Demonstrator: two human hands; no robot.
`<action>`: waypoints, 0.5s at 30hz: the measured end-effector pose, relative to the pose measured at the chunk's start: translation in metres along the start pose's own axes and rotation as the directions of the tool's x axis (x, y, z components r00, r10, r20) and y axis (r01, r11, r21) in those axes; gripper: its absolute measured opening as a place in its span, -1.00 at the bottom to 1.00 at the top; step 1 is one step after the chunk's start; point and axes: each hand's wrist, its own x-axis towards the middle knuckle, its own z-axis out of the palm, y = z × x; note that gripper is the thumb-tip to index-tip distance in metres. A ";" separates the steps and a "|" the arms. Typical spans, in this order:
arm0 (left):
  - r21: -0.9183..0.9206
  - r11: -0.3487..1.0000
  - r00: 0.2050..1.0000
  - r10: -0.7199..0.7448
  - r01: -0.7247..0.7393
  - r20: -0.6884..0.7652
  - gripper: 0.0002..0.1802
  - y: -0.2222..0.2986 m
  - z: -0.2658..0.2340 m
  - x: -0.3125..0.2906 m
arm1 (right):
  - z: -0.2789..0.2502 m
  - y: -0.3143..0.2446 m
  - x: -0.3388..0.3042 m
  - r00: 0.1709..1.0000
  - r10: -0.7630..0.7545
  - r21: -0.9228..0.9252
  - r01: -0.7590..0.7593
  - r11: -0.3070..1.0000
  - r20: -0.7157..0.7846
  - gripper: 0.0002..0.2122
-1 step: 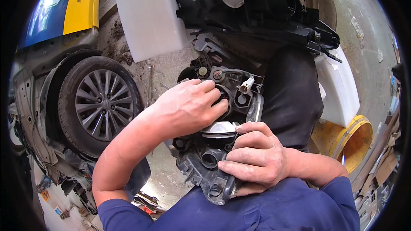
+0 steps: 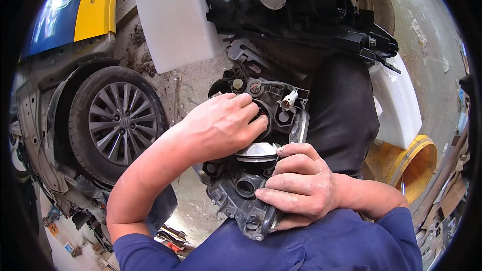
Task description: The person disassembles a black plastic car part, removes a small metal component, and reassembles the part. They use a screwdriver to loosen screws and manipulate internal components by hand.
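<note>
A dusty black car headlight (image 2: pixel 231 190) rests back side up in front of my body. My right hand (image 2: pixel 304 185) is closed round its near right edge, fingers lying over the housing. My left hand (image 2: pixel 223 123) bends over the middle of the housing, its curled fingers reaching into a round opening (image 2: pixel 268 120). Its fingertips, and whatever they pinch, are hidden in there. Just below those fingers sits a round white cap (image 2: pixel 258 150). A white plug connector (image 2: pixel 288 100) on a wire stands at the housing's far right.
Beyond lies another black headlight (image 2: pixel 301 15) with a grey round cap, near white foam blocks (image 2: pixel 173 20). A car wheel (image 2: pixel 120 120) and stripped body parts stand at left, under a blue and yellow panel (image 2: pixel 95 7). A yellow bucket (image 2: pixel 416 160) lies tipped at right.
</note>
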 end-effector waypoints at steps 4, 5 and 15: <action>0.037 0.999 0.998 0.023 -0.025 0.051 -0.85 0.001 0.000 0.008 | 0.000 -0.001 0.000 1.000 0.002 0.007 -0.002 1.000 -0.020 -0.56; 0.036 0.999 0.998 0.027 -0.029 0.062 -0.85 0.002 -0.001 0.010 | 0.000 -0.001 0.000 1.000 0.000 0.008 0.000 1.000 -0.020 -0.56; 0.045 0.996 0.987 0.072 -0.079 0.142 -0.85 -0.004 -0.001 0.017 | 0.000 -0.001 0.001 0.999 -0.019 0.023 0.019 1.000 -0.032 -0.53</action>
